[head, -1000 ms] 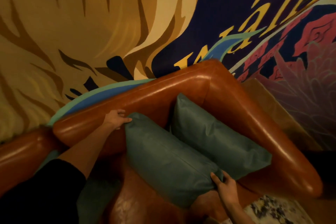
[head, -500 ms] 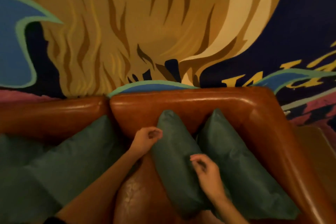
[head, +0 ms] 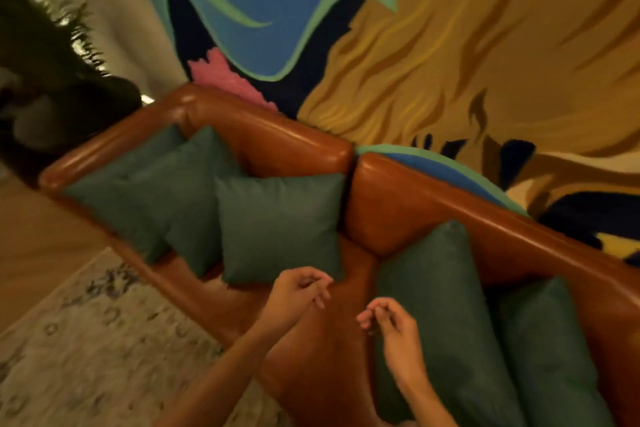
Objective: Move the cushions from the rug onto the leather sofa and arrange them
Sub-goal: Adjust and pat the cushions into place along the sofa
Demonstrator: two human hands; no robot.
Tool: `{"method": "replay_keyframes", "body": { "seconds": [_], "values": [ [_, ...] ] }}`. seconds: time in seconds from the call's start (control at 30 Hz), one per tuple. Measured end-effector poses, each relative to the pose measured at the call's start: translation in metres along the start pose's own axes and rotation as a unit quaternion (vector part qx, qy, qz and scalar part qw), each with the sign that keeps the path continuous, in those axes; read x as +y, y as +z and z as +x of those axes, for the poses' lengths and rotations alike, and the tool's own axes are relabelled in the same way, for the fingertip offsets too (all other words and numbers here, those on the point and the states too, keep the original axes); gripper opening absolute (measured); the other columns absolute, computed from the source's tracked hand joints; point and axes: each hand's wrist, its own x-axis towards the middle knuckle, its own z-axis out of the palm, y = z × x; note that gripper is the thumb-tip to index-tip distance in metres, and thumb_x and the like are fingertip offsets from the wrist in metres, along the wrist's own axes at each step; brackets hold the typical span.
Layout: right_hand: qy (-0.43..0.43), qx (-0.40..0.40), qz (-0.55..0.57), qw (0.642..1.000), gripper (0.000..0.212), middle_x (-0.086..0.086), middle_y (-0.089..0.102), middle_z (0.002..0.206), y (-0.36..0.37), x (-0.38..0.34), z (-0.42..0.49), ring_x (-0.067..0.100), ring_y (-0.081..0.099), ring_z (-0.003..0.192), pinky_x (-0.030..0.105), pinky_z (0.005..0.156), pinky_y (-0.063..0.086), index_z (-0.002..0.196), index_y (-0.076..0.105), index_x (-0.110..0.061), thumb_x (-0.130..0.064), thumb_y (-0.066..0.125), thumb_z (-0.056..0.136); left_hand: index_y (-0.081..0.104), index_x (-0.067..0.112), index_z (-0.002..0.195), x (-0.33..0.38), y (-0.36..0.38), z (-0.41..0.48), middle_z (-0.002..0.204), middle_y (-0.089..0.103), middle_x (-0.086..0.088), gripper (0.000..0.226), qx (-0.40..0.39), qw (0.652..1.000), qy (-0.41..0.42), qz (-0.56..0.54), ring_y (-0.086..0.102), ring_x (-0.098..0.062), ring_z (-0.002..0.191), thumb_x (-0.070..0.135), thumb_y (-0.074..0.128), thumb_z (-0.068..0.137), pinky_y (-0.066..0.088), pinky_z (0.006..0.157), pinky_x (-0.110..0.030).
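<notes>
Green cushion [head: 446,305], long axis twelve-to-six o'clock, lies at three o'clock of the nearer right hand [head: 391,326], loosely curled and empty like the left hand [head: 298,291].

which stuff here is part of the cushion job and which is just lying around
Job: green cushions, leather sofa, rug, left hand, right hand.
Just there: wall mural, plant, wooden floor.
</notes>
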Motion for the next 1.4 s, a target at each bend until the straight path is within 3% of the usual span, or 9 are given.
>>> {"method": "replay_keyframes", "body": {
  "seconds": [0.1,0.23,0.33,0.53,0.7,0.97,1.23,1.4],
  "values": [
    [0.005,-0.027,-0.015,0.999,0.021,0.010,0.071,0.068,0.052,0.004,-0.015,0.011,0.060,0.057,0.017,0.056,0.047,0.084,0.059,-0.002,0.003,0.044,0.098,0.070,0.008,0.088,-0.023,-0.054,-0.019,0.062,0.068,-0.002,0.009,0.028,0.998,-0.018,-0.046,0.057,-0.009,0.049,0.007,0.062,0.090,0.042,0.047,-0.019],
    [-0.012,-0.041,-0.049,0.998,0.019,0.016,0.070,0.072,0.144,0.015,-0.032,0.020,0.060,0.063,0.027,0.060,0.047,0.084,0.059,-0.004,0.001,0.046,0.097,0.069,0.015,0.086,-0.059,-0.150,-0.041,0.060,0.068,0.001,0.013,0.048,0.996,-0.041,-0.057,0.057,-0.009,0.050,0.005,0.061,0.090,0.043,0.047,-0.019],
    [-0.006,-0.044,-0.048,0.998,0.022,0.009,0.069,0.066,0.223,0.017,-0.043,0.013,0.060,0.059,0.018,0.057,0.046,0.081,0.059,-0.008,0.002,0.046,0.097,0.069,0.012,0.089,-0.073,-0.225,-0.057,0.058,0.067,0.003,0.012,0.053,0.996,-0.047,-0.046,0.055,-0.005,0.044,0.003,0.060,0.090,0.039,0.041,-0.015],
    [-0.021,-0.023,-0.054,0.998,0.021,0.016,0.069,0.074,0.297,0.003,-0.036,0.019,0.062,0.064,0.020,0.059,0.047,0.082,0.060,-0.010,-0.003,0.047,0.097,0.068,0.015,0.088,-0.079,-0.300,-0.059,0.060,0.068,0.003,0.015,0.063,0.995,-0.052,-0.059,0.056,-0.006,0.044,0.006,0.057,0.092,0.039,0.042,-0.018],
    [-0.011,0.000,-0.020,1.000,0.027,0.015,0.066,0.070,0.315,-0.014,-0.021,0.006,0.062,0.053,0.012,0.051,0.046,0.081,0.059,-0.008,0.004,0.042,0.098,0.069,0.015,0.083,-0.076,-0.322,-0.043,0.062,0.069,0.002,0.019,0.048,0.992,-0.062,-0.101,0.056,-0.007,0.046,0.008,0.055,0.093,0.039,0.044,-0.019],
    [0.044,0.051,-0.006,0.998,0.022,0.002,0.071,0.060,0.292,-0.012,0.036,0.007,0.061,0.047,0.015,0.043,0.043,0.083,0.063,-0.006,0.002,0.047,0.096,0.067,0.006,0.096,-0.054,-0.322,0.034,0.067,0.072,-0.001,0.013,0.037,0.974,-0.129,-0.181,0.064,-0.009,0.049,0.006,0.055,0.093,0.043,0.044,-0.019],
    [0.127,0.061,0.012,0.990,0.019,0.006,0.069,0.057,0.248,-0.009,0.102,0.010,0.060,0.043,0.017,0.041,0.040,0.083,0.063,0.000,0.004,0.049,0.095,0.066,0.012,0.100,-0.020,-0.302,0.145,0.076,0.074,0.002,0.015,0.032,0.977,-0.157,-0.142,0.067,-0.010,0.058,0.006,0.058,0.088,0.047,0.055,-0.023],
    [0.164,0.077,0.024,0.983,0.022,0.004,0.068,0.054,0.245,0.000,0.140,0.008,0.058,0.041,0.015,0.039,0.040,0.079,0.062,-0.004,0.004,0.049,0.095,0.065,0.012,0.102,-0.026,-0.296,0.208,0.088,0.072,-0.004,0.016,0.041,0.978,-0.181,-0.096,0.064,-0.009,0.061,0.008,0.059,0.088,0.047,0.053,-0.023]
  ]
}}
